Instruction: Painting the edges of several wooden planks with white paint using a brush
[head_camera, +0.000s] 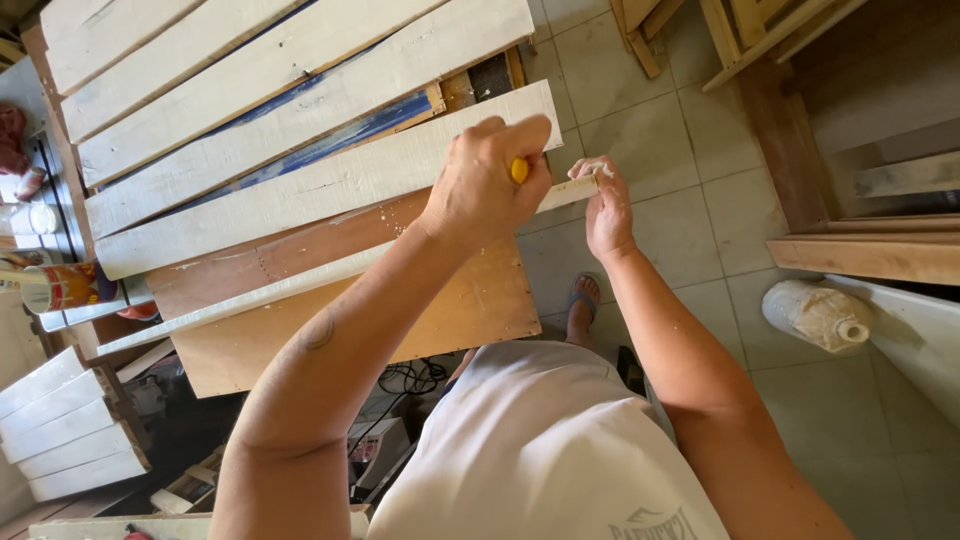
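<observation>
My left hand (487, 185) is closed around a tool with a yellow handle (519, 171), held over a long narrow white-coated strip of wood (250, 298). The strip lies slantwise across a brown board table (470, 310). My right hand (606, 205) pinches the strip's right end, which sticks out past the table edge; white paste smears its fingers. The tool's working end is hidden behind my left hand.
Several wide white-painted planks (300, 195) lie side by side on the table beyond the strip. A tin can (65, 287) stands at the left edge. Stacked white boards (70, 430) sit lower left. A pale jug (818, 315) lies on the tiled floor; wooden frames (870, 255) stand to the right.
</observation>
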